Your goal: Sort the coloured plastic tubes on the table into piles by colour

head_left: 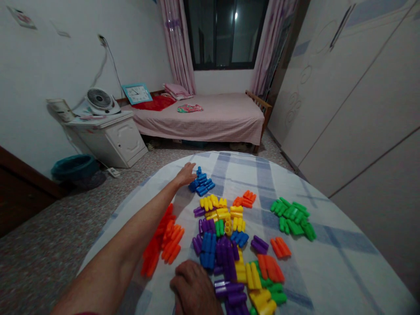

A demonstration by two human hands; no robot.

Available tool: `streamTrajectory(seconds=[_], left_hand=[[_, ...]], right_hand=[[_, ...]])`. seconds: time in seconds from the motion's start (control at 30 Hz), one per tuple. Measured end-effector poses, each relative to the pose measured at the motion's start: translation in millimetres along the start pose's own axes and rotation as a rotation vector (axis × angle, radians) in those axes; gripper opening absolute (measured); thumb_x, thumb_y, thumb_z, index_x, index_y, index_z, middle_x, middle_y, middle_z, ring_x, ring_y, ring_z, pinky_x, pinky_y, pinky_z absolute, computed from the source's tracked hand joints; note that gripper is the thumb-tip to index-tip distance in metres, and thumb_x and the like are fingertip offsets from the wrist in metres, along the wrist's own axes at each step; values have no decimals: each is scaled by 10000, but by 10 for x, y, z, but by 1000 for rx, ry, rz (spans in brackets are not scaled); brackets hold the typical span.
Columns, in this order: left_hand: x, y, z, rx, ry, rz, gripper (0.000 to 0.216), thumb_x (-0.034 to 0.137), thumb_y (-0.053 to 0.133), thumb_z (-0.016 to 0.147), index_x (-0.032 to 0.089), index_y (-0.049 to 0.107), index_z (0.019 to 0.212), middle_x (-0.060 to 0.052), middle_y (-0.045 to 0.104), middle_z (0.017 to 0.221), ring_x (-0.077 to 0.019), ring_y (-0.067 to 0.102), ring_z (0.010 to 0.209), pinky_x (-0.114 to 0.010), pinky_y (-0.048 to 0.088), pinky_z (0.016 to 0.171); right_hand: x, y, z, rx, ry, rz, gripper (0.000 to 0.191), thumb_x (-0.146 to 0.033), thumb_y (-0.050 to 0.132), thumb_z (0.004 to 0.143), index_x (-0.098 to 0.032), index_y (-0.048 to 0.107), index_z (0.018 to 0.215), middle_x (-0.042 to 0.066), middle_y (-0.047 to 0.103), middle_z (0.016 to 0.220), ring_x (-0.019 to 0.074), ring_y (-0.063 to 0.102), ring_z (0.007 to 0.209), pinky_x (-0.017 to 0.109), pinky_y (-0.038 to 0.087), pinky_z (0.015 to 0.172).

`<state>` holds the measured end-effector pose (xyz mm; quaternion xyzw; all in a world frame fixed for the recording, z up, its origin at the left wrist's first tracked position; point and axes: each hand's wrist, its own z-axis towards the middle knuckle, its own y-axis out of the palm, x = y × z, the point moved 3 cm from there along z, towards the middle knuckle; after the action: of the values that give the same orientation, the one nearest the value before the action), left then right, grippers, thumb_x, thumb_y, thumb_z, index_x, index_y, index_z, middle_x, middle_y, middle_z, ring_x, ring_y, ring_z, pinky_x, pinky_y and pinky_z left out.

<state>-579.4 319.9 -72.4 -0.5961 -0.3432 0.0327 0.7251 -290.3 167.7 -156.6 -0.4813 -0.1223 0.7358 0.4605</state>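
Many plastic bullet-shaped blocks lie on a round table with a blue-checked white cloth [328, 271]. My left hand [185, 174] reaches far out, fingers stretched flat, touching a small group of blue blocks [201, 183]. My right hand [193, 286] rests near the front edge with fingers curled down, next to purple blocks [229, 291]; what it holds, if anything, is hidden. Orange blocks [164, 240] lie under my left forearm. A mixed heap of yellow, purple and blue blocks [221, 232] fills the middle. Green blocks [293, 216] sit to the right.
Beyond the table stands a bed with a pink cover [210, 116], a white bedside cabinet [111, 138] with a fan [100, 100], a teal basin [75, 167] on the floor, and white wardrobe doors [354, 96] along the right.
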Motion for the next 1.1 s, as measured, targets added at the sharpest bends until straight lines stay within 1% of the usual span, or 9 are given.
streamTrajectory(seconds=[0.2,0.37,0.43,0.5,0.6,0.7,0.8,0.93,1.1], left_hand=[[389,263,48,-40,62,-111,565,108,444,668,134,544,1224,-69,603,1254,-203,535,1169,-317,414,1002],[739,151,-137,32,119,-177,547,117,436,695,118,554,1228,-82,526,1346,-222,437,1278,-355,333,1091],[868,48,-408,63,137,-281,489,154,424,747,122,563,1215,-82,564,1296,-209,505,1208,-347,390,1045],[957,-34,-815,115,129,-574,414,213,447,783,129,594,1160,-82,632,1181,-202,581,1094,-338,462,956],[967,-12,-1571,154,-8,-851,332,365,469,839,158,644,1032,-63,690,910,-191,645,857,-317,525,762],[868,109,-2277,195,-106,-922,326,438,481,851,190,669,950,-32,656,734,-164,617,701,-286,507,660],[710,203,-2757,283,-237,-964,351,491,505,828,195,676,910,-26,636,700,-158,587,625,-277,492,586],[595,182,-2999,445,-314,-971,381,522,517,811,183,681,863,-41,657,730,-167,606,653,-292,509,636],[620,161,-2923,558,-301,-1004,433,529,457,833,155,652,928,-86,683,919,-194,647,813,-316,525,716]], right_hand=[[-15,-10,-2,-35,62,-22,295,-26,559,627,-212,502,849,19,530,924,176,489,875,304,392,752],[-10,-53,19,-91,46,32,307,-37,561,628,-214,516,875,28,537,949,187,491,890,314,405,755],[-22,-83,31,-112,42,52,295,-43,553,649,-213,525,889,33,542,969,192,489,914,324,411,778],[-42,-114,37,-128,51,63,283,-49,541,686,-211,536,918,41,549,1001,199,486,955,337,415,821],[-69,-156,38,-120,79,56,303,-64,521,728,-201,551,997,62,567,1054,211,488,999,360,414,876],[-93,-205,55,-93,86,60,318,-67,495,738,-184,562,1025,80,594,1033,213,509,970,357,428,861],[-135,-291,98,-85,79,126,252,-74,459,787,-171,572,989,72,609,965,191,536,918,325,444,828],[-212,-435,164,-64,103,219,276,-55,429,828,-168,575,1034,51,617,957,150,567,891,273,455,798],[-347,-647,317,7,112,290,256,-58,450,830,-173,627,976,33,656,934,129,601,855,259,464,799]])
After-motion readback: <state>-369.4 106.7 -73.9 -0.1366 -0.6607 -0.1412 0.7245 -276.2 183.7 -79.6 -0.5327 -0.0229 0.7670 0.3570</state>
